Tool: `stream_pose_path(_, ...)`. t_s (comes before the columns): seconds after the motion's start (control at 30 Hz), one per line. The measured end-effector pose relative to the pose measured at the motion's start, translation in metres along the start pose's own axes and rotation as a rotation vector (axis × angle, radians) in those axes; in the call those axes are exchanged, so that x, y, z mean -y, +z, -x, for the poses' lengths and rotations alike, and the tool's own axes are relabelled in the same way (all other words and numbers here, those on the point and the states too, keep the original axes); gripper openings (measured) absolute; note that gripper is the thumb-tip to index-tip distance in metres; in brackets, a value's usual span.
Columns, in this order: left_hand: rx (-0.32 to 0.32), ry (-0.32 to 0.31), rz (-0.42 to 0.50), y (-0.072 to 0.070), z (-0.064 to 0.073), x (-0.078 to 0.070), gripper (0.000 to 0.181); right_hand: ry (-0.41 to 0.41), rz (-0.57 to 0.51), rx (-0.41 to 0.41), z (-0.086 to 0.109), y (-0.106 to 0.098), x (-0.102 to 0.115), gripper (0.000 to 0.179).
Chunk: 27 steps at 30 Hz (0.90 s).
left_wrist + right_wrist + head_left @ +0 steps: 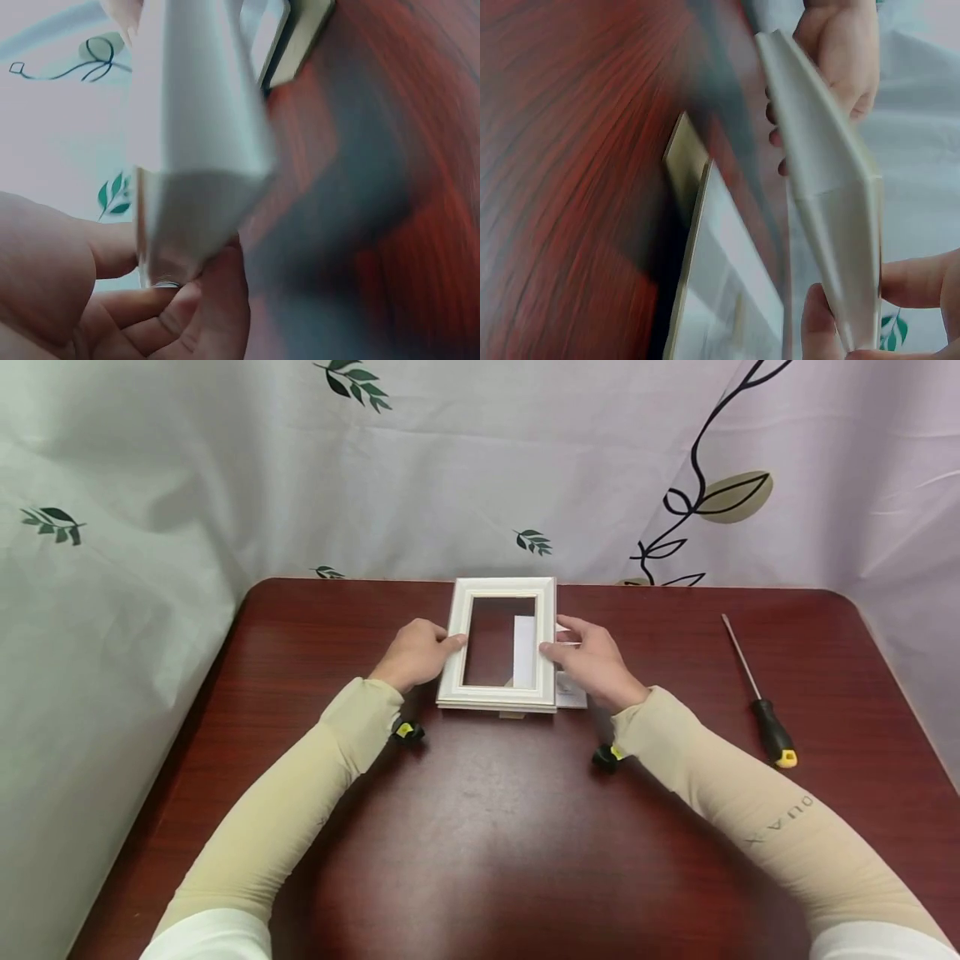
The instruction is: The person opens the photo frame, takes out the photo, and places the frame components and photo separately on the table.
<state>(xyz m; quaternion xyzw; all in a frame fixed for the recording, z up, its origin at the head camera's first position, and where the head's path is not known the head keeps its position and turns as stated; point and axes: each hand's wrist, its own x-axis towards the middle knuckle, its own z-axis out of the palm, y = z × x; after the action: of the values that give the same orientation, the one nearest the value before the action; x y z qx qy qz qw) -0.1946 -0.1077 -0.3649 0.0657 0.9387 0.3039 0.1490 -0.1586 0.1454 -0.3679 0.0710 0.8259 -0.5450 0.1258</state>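
A white picture frame, with nothing filling its opening, is held above the table by both hands. My left hand pinches its left side, thumb on the front and fingers underneath. On the opposite side my right hand grips the border the same way. In the right wrist view the frame is tilted, apart from a flat white panel below it. A tan-edged piece lies under that panel. Through the opening, part of a white sheet or panel shows; the rest is hidden.
A screwdriver with a black and yellow handle lies at the right of the dark red wooden table. A white curtain with leaf prints hangs behind the table's far edge. Dark wrist devices sit below the sleeves.
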Motion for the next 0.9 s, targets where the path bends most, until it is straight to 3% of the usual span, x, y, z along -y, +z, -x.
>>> stream_pose_path(0.2, -0.039, -0.028, -0.044, -0.021, 0.006, 0.021, 0.044, -0.052, -0.052, 0.03, 0.001, 0.026, 0.011, 0.059)
stream_pose_path(0.4, -0.092, -0.044, -0.086, -0.037, 0.013, 0.042, 0.043, -0.086, -0.028, 0.071, -0.002, 0.053, 0.02, 0.063)
stream_pose_path(0.9, -0.253, -0.065, -0.241, -0.065, 0.023, 0.075, 0.035, -0.141, 0.047, 0.081, -0.015, 0.112, 0.038, 0.067)
